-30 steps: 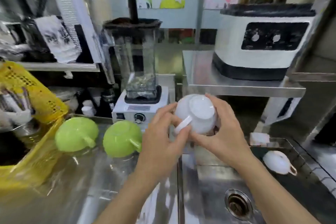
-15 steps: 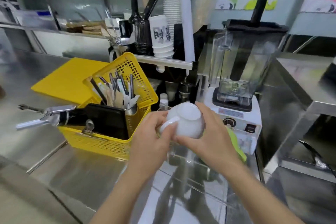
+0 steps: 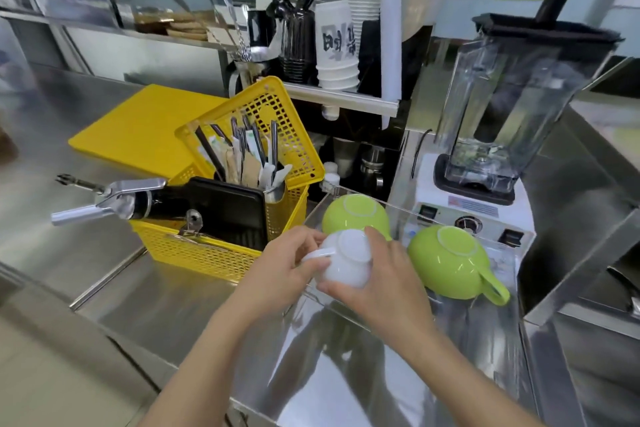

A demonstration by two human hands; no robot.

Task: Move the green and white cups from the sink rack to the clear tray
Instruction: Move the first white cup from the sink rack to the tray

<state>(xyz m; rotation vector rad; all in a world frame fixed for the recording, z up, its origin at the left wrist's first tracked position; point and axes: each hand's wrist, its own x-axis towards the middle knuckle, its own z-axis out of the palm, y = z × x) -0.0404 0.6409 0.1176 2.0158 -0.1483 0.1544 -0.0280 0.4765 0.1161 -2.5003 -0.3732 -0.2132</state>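
Observation:
A white cup is held upside down between both hands, just over the near left part of the clear tray. My left hand grips its handle and left side. My right hand wraps its right side and rim. Two green cups sit upside down in the tray: one just behind the white cup, the other to the right with its handle pointing right and toward me. The sink rack is out of view.
A yellow basket with cutlery and a black box stands left of the tray, a metal tool sticking out to its left. A blender stands behind the tray. A yellow board lies at the back left. A shelf of paper cups hangs above.
The view swung left from the sink to the steel counter. Both hands carried the white cup left and lowered it over the clear tray, in front of the green cups.

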